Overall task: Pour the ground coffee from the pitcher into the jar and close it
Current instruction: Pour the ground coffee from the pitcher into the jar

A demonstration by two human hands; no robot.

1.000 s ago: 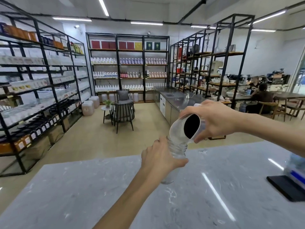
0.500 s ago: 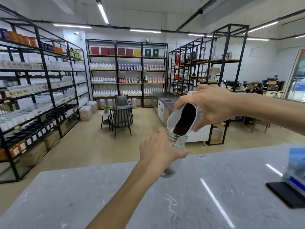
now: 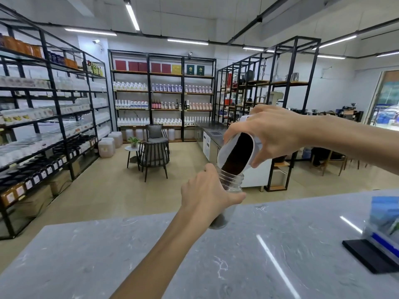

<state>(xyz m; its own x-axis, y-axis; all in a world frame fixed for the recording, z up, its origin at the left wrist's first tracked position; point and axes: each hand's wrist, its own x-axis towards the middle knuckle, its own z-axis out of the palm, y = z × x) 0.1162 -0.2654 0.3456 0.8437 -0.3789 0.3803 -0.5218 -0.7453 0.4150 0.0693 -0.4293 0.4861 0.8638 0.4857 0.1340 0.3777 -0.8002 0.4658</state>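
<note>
My left hand (image 3: 207,190) is wrapped around a clear glass jar (image 3: 234,183) that stands on the grey marble counter (image 3: 259,255). The jar's threaded mouth is uncovered, and dark grounds show at its bottom. Directly above it my right hand (image 3: 274,132) grips a white pitcher (image 3: 228,147), tipped steeply with its lip at the jar's mouth. Dark ground coffee (image 3: 238,155) slides down the pitcher's inner wall into the jar. No lid is in view.
A flat black object (image 3: 367,254) lies at the counter's right edge, with a blurred blue and clear item (image 3: 384,219) behind it. Beyond the counter's far edge lie a shop floor, black shelving racks (image 3: 54,126) and a chair (image 3: 154,154).
The pitcher has tipped further and the coffee has slid from its bottom to its lip and into the jar. The view has lifted a little; both hands keep their grip.
</note>
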